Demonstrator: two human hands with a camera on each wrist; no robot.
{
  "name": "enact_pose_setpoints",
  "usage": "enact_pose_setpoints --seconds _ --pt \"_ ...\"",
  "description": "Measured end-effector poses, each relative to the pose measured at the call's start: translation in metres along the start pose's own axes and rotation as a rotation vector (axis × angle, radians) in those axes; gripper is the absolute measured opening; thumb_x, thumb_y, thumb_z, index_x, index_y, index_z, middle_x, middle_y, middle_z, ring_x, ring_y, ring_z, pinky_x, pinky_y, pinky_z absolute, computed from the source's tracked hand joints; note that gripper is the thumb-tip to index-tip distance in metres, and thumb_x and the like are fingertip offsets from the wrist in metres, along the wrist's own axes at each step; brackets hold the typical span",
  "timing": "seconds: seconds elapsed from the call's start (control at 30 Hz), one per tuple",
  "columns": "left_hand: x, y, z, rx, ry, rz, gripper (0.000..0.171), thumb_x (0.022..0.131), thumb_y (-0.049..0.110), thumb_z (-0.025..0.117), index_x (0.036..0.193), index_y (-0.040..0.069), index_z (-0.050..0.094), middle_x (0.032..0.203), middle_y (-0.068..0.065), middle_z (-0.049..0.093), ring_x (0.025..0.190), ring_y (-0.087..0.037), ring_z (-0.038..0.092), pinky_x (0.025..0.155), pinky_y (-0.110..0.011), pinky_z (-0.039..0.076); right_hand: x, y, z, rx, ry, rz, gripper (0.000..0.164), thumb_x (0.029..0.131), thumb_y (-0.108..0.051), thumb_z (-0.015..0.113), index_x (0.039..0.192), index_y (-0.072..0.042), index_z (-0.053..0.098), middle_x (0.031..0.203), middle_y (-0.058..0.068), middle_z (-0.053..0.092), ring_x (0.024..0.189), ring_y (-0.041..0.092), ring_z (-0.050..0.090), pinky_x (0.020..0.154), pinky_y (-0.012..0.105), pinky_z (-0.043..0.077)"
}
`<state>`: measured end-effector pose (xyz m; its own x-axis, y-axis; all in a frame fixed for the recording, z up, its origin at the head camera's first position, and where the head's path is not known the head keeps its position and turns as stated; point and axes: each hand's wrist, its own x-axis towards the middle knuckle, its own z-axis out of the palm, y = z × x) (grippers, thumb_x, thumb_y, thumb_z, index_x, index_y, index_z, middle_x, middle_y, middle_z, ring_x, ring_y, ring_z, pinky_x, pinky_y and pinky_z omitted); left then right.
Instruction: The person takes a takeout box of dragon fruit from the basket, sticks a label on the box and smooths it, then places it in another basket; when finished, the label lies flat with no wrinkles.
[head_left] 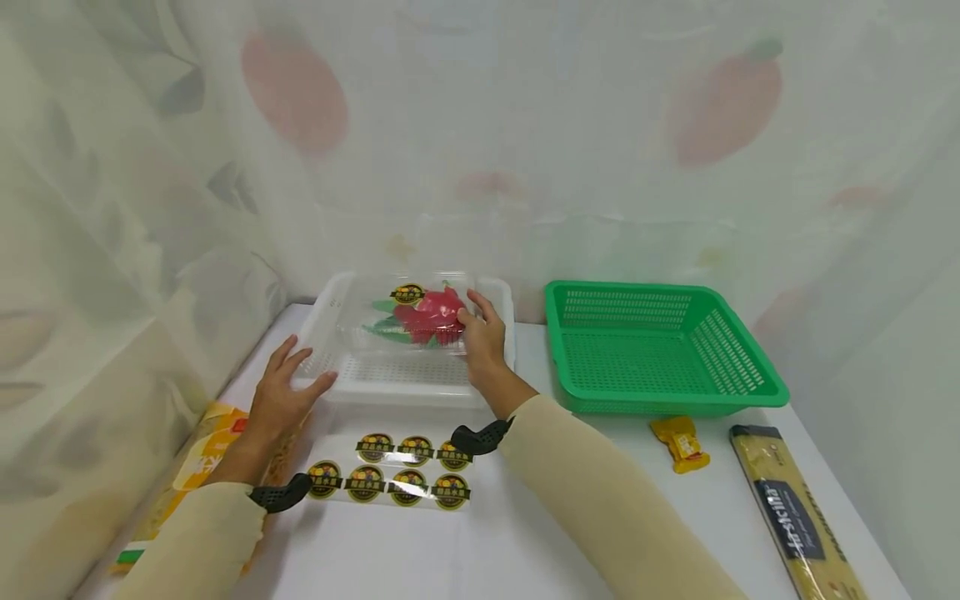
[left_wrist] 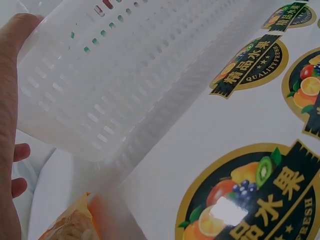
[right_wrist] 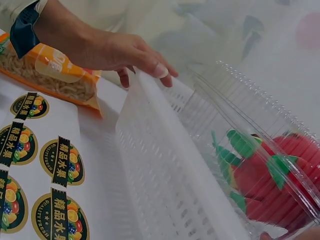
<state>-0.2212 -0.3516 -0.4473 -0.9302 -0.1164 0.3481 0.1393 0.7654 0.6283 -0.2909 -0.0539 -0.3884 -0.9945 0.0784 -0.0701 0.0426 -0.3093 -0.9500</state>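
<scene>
A clear plastic box (head_left: 352,321) is inside the white basket (head_left: 412,392), with a black-and-gold round sticker (head_left: 407,293) on its lid. Through the plastic show red dragon fruit (right_wrist: 260,185) with green leaf tips. My right hand (head_left: 486,337) grips the box's right end, thumb over the lid edge; most of its fingers are hidden in the right wrist view. At the basket's front left corner, my left hand (head_left: 281,396) touches the rim with fingers spread, thumb along the front side, as the right wrist view also shows.
A sheet of round fruit stickers (head_left: 386,493) lies before the basket. A green basket (head_left: 667,400) stands to the right, with a small yellow packet (head_left: 680,444) and a long noodle pack (head_left: 795,517) in front. An orange pasta bag (head_left: 198,467) lies beneath the left forearm.
</scene>
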Motion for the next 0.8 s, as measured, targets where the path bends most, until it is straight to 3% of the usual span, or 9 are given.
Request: enact_pose_setpoints --seconds 0.13,0.23,0.33,0.47,0.53,0.7,0.8 --pt "-0.001 -0.001 0.001 0.015 0.01 0.007 0.071 0.088 0.041 0.07 0.137 -0.005 0.047 0.156 -0.012 0.022 0.137 -0.042 0.024 0.102 -0.064 0.025 0.002 0.007 0.003 -0.029 -0.001 0.047 0.044 0.095 -0.015 0.054 0.139 -0.024 0.054 0.153 0.003 0.031 0.135 0.027 0.035 0.092 0.059 0.041" --pt "0.0 -0.001 0.002 0.006 0.011 0.01 0.071 0.087 0.04 0.07 0.138 -0.005 0.047 0.157 -0.011 0.021 0.138 -0.042 0.024 0.102 -0.064 0.025 0.004 0.01 0.003 -0.062 0.01 0.049 0.044 0.096 -0.017 0.053 0.139 -0.025 0.054 0.153 0.003 0.032 0.135 0.028 0.034 0.089 0.066 0.039" --pt "0.0 -0.001 0.003 -0.011 0.007 0.009 0.072 0.087 0.041 0.07 0.138 -0.004 0.047 0.157 -0.01 0.02 0.139 -0.041 0.022 0.103 -0.064 0.023 0.006 0.012 0.004 -0.106 0.026 0.046 0.043 0.096 -0.019 0.054 0.138 -0.026 0.055 0.152 0.003 0.034 0.133 0.027 0.037 0.085 0.057 0.044" --pt "0.001 0.0 0.003 -0.021 0.01 0.013 0.072 0.087 0.041 0.071 0.138 -0.004 0.047 0.157 -0.01 0.021 0.139 -0.041 0.022 0.103 -0.064 0.023 0.007 0.014 0.005 -0.171 0.029 0.057 0.042 0.095 -0.021 0.055 0.136 -0.027 0.056 0.151 0.004 0.036 0.118 0.025 0.046 0.069 0.038 0.044" --pt "0.001 0.0 0.004 -0.018 0.015 0.015 0.072 0.087 0.041 0.071 0.138 -0.004 0.048 0.157 -0.01 0.021 0.138 -0.041 0.023 0.103 -0.064 0.024 0.007 0.014 0.006 -0.197 0.024 0.061 0.042 0.095 -0.021 0.056 0.136 -0.027 0.057 0.149 0.003 0.038 0.112 0.024 0.048 0.067 0.037 0.043" --pt "0.0 -0.003 0.004 -0.01 0.029 0.024 0.071 0.086 0.04 0.071 0.137 -0.005 0.049 0.156 -0.01 0.023 0.137 -0.041 0.025 0.102 -0.064 0.025 0.008 0.016 0.007 -0.217 0.015 0.073 0.042 0.094 -0.021 0.056 0.136 -0.027 0.056 0.141 0.003 0.046 0.108 0.023 0.052 0.08 0.051 0.045" --pt "0.0 -0.004 0.004 -0.02 0.031 0.029 0.07 0.086 0.039 0.071 0.136 -0.005 0.049 0.156 -0.01 0.023 0.136 -0.042 0.026 0.101 -0.065 0.026 0.009 0.018 0.008 -0.22 0.02 0.077 0.04 0.095 -0.021 0.055 0.134 -0.029 0.057 0.137 0.003 0.049 0.103 0.022 0.053 0.077 0.047 0.045"
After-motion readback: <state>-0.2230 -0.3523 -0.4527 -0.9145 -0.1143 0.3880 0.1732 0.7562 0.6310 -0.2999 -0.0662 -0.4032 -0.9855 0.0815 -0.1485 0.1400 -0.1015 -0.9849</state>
